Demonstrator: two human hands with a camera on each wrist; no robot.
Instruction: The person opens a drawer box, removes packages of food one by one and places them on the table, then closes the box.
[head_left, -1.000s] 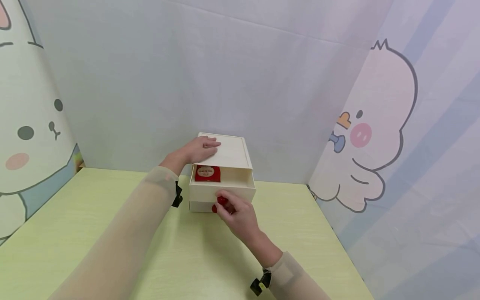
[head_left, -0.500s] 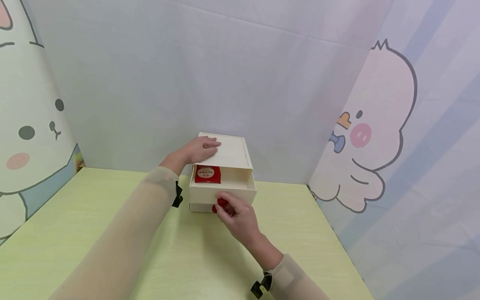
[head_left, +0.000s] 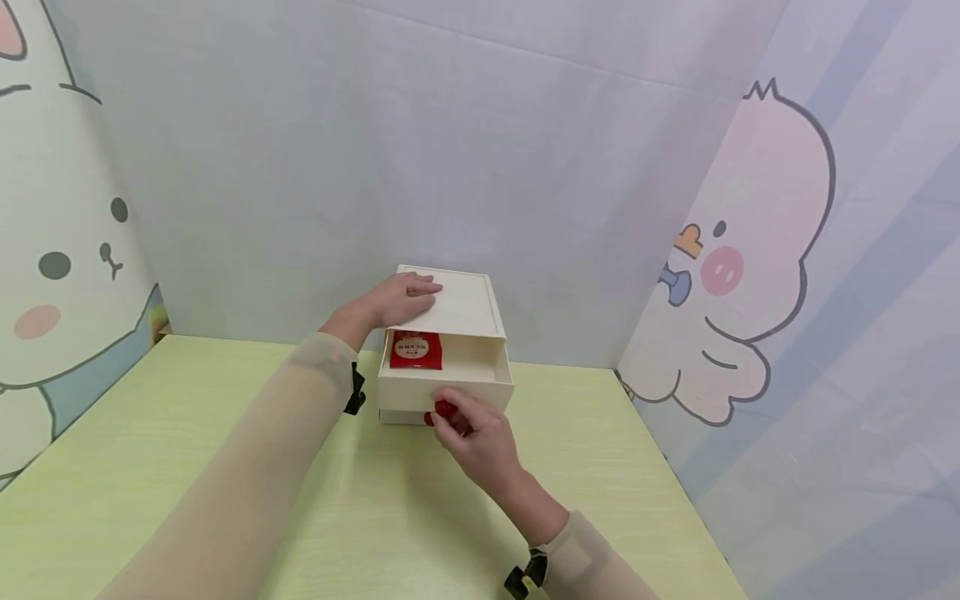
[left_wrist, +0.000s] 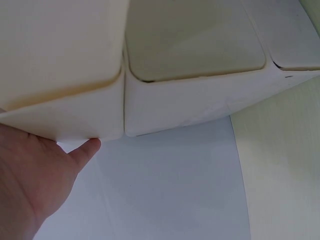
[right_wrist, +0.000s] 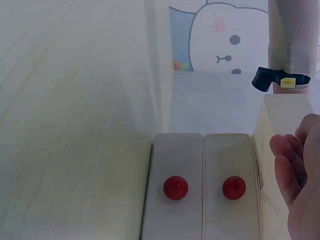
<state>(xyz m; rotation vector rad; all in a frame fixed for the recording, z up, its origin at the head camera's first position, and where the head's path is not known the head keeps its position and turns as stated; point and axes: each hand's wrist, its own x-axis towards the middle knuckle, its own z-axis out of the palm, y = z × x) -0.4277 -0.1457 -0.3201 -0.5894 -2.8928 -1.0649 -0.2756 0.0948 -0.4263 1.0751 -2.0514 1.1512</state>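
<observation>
The right hand (head_left: 480,437) pinches the knob (head_left: 446,408) of a part-out drawer (head_left: 405,395) as the left hand (head_left: 399,300), fingers extended, rests atop the box (head_left: 467,305), likely bracing it; a red packet (head_left: 417,351) lies inside the drawer.

Upper knob (head_left: 446,408) — partly hidden, head view

On my feed I have a pale yellow-green worktop (head_left: 360,517) with a faint wood grain, its near end running out of the head view. Standing upright on it, toward the far edge and about midway between left and right, I see a white box of drawers (head_left: 467,305).
</observation>
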